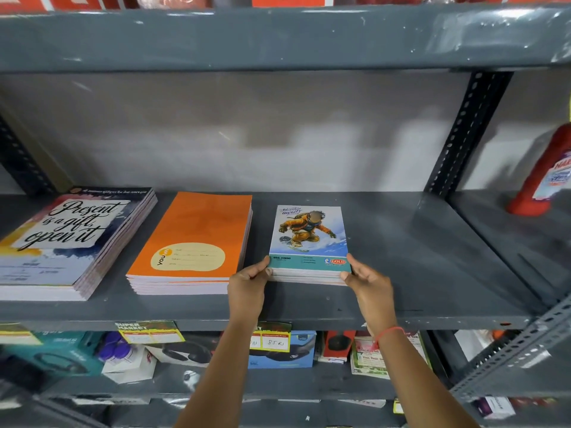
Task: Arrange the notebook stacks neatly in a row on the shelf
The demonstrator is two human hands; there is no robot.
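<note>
Three notebook stacks lie flat on the grey metal shelf (417, 273). At the left is a stack with "Present is a gift, open it" on its cover (68, 239). An orange stack (194, 242) sits in the middle. To its right is a smaller stack with a snowboarder cover (309, 236). My left hand (247, 288) grips that stack's near left corner, thumb on top. My right hand (367, 285) grips its near right corner. The stack rests on the shelf, slightly apart from the orange one.
A red bottle (543, 180) stands on the neighbouring shelf at the far right, beyond a perforated upright post (463, 134). Bare shelf surface stretches right of the snowboarder stack. Boxed goods and price tags (272, 341) fill the shelf below.
</note>
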